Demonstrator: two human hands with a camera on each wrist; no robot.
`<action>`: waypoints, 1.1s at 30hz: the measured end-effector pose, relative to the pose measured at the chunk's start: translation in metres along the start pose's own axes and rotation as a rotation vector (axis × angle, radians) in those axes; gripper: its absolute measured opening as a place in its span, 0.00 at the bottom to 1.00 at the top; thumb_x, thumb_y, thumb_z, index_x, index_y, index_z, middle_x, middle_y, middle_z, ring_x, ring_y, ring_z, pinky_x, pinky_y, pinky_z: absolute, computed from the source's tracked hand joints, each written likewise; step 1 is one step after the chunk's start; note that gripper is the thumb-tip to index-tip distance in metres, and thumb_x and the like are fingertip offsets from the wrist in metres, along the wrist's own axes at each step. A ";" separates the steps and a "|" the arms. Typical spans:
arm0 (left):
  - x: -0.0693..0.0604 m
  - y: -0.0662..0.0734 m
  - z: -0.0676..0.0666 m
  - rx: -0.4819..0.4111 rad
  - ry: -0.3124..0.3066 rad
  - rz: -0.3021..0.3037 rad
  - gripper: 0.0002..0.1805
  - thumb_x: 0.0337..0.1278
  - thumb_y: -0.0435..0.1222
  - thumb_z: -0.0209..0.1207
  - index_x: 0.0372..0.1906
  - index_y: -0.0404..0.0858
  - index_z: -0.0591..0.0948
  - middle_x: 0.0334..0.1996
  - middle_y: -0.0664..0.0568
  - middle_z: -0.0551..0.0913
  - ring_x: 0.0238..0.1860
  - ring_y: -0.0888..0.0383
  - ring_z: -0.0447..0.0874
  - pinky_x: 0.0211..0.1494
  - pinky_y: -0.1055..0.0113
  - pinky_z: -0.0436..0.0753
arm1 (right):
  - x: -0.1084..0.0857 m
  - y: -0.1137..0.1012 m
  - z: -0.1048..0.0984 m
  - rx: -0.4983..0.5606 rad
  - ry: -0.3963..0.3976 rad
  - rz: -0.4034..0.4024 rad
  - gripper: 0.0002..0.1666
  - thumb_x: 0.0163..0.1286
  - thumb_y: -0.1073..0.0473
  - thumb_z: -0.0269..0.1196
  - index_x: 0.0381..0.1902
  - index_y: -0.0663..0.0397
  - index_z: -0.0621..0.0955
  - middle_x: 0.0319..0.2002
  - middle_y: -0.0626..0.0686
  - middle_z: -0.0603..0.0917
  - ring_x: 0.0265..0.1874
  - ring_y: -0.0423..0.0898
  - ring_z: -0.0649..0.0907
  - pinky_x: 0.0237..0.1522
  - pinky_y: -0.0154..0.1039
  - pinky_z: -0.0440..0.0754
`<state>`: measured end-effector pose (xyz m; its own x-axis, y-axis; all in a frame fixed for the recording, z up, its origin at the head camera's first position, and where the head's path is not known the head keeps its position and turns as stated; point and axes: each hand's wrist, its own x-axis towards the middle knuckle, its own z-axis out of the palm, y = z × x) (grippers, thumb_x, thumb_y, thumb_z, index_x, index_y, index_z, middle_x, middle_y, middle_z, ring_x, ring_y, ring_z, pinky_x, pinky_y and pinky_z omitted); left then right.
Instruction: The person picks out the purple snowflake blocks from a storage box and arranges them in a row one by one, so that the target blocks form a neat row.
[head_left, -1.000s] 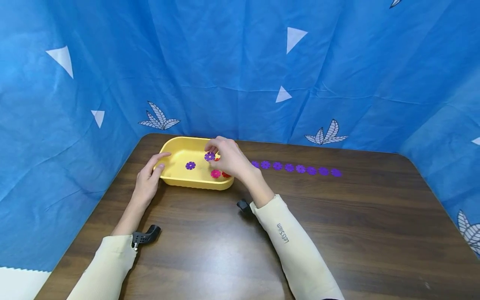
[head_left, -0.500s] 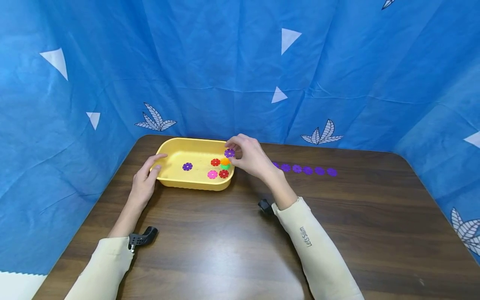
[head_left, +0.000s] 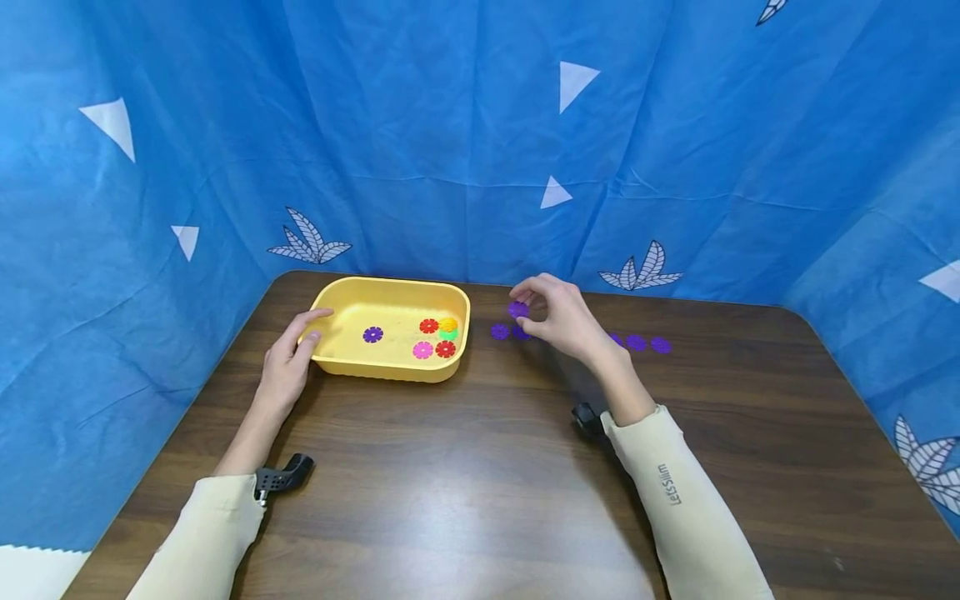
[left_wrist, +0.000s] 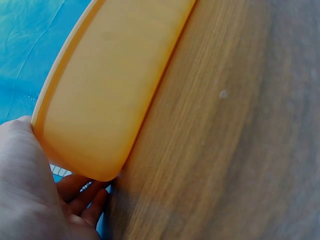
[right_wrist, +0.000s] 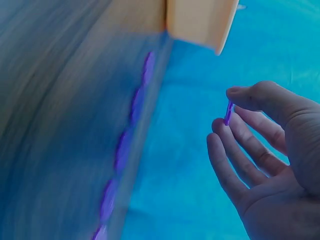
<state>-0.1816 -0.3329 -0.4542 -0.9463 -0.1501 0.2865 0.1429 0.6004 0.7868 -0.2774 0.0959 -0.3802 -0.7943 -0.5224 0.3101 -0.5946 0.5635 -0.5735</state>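
Note:
A yellow plastic tray (head_left: 390, 369) stands at the back left of the table, and my left hand (head_left: 287, 360) holds its left end. In the left wrist view the thumb lies at the tray's rim (left_wrist: 60, 65), with curled fingers (left_wrist: 75, 192) by the outer wall. My right hand (head_left: 564, 321) pinches a purple snowflake disc (head_left: 518, 309) between thumb and fingertips, above the table right of the tray. Edge-on, that same disc (right_wrist: 229, 113) shows in the right wrist view. Below it runs a row of purple snowflake discs (head_left: 636, 342), partly hidden by the hand.
Inside the tray are one purple disc (head_left: 372, 334), two red discs (head_left: 446, 349), a pink disc (head_left: 423, 350), and orange and green pieces (head_left: 447, 326) near the right end. A blue curtain (head_left: 420, 167) hangs behind the brown wooden table (head_left: 465, 467).
My right hand has carried the purple disc from inside the tray, over its right rim, to above the left part of the row. My left hand stays at the tray's left end.

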 end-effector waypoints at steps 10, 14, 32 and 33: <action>0.000 -0.003 0.000 0.005 -0.005 0.001 0.22 0.84 0.40 0.46 0.73 0.48 0.76 0.74 0.42 0.74 0.75 0.40 0.69 0.74 0.37 0.67 | -0.037 0.041 -0.032 -0.041 0.018 0.097 0.21 0.64 0.68 0.74 0.55 0.59 0.85 0.49 0.56 0.86 0.49 0.54 0.85 0.55 0.53 0.86; 0.000 -0.004 0.000 0.005 -0.006 0.004 0.22 0.84 0.40 0.46 0.73 0.48 0.76 0.75 0.43 0.74 0.75 0.41 0.69 0.75 0.38 0.67 | -0.051 0.054 -0.046 -0.071 0.048 0.133 0.21 0.63 0.68 0.75 0.54 0.59 0.85 0.48 0.55 0.87 0.48 0.53 0.85 0.55 0.55 0.85; 0.000 -0.004 0.000 -0.001 -0.016 0.002 0.22 0.85 0.43 0.46 0.74 0.49 0.75 0.75 0.43 0.73 0.75 0.41 0.68 0.76 0.36 0.66 | -0.116 0.107 -0.105 -0.190 0.103 0.286 0.22 0.65 0.67 0.74 0.56 0.60 0.84 0.50 0.62 0.87 0.50 0.59 0.84 0.53 0.61 0.83; 0.000 -0.004 0.000 -0.005 -0.017 0.000 0.22 0.85 0.43 0.46 0.74 0.49 0.75 0.75 0.43 0.73 0.76 0.41 0.68 0.76 0.37 0.66 | -0.118 0.110 -0.108 -0.201 0.106 0.293 0.22 0.65 0.67 0.75 0.56 0.59 0.84 0.50 0.62 0.87 0.49 0.59 0.84 0.52 0.58 0.83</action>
<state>-0.1821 -0.3352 -0.4573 -0.9511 -0.1371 0.2769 0.1440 0.5962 0.7898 -0.2622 0.2886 -0.3985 -0.9367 -0.2570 0.2376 -0.3443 0.7992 -0.4926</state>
